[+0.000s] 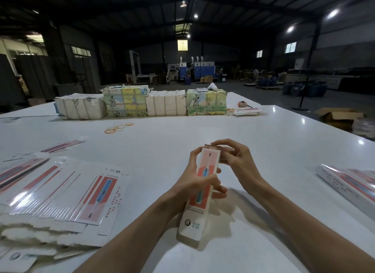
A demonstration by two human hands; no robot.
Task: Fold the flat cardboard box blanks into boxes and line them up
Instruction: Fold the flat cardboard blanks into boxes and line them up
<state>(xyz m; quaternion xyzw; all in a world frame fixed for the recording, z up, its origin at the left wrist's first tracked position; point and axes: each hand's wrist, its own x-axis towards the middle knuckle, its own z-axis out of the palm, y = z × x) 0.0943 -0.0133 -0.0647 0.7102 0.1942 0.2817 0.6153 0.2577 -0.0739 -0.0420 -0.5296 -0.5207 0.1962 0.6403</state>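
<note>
- Your two forearms come in from the bottom edge and meet over the white table (263,142), straight ahead of you.
- Your left hand (194,180) grips the box (195,218) round its middle, fingers wrapped across the printed face.
- Your right hand (233,159) sits at the box's far end, with its fingertips curled onto that end. The flap itself is hidden behind them.
- The box's long axis runs away from you and leans slightly to the right. The logo end points back at you, low by the table, and the far end is raised. You cannot tell whether the near end touches the table.
- Its printed face is up, showing a toothbrush on red with the thin head toward the far end.
- To your left lies a fanned stack of flat blanks (60,191), well apart from the box, with a few loose blanks (65,144) beyond it.
- At the right edge, finished boxes (349,183) lie side by side.
- Rubber bands (117,127) are scattered mid-table.
- Behind them, four wrapped bundles (166,105) stand in a row across the far side, with a small pile of blanks (246,111) just to their right.
</note>
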